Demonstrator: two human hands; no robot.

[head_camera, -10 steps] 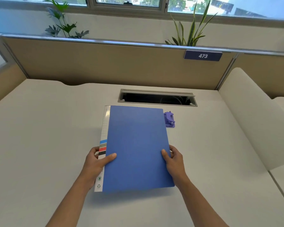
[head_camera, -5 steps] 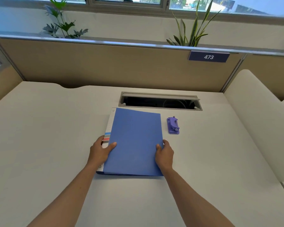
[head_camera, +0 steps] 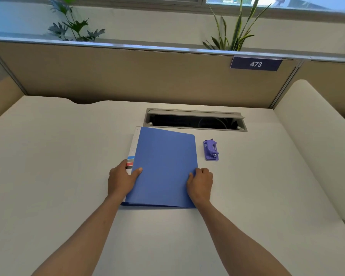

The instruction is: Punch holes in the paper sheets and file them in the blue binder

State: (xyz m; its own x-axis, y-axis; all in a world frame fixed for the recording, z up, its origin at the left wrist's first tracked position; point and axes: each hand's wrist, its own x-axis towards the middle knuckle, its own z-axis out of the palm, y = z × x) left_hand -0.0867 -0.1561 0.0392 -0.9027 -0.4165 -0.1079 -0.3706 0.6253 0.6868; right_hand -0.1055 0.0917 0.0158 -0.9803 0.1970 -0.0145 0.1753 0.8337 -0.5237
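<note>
Your left hand (head_camera: pixel 122 177) and right hand (head_camera: pixel 200 181) are gripping the closed blue binder's (head_camera: pixel 164 166) side edges, lying flat on the counter (head_camera: pixel 68 156) beside a purple hole punch (head_camera: pixel 211 150).

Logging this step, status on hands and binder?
Left hand on spine edge, right hand gripping cover edge. Blue binder closed, flat on desk. Hole punch apart, right. No sheets visible.

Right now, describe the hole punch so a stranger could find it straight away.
Start at the dark cable slot in the white desk. Just in front of its right half sits the hole punch, right of the blue binder. It is the only small purple thing there.
</note>
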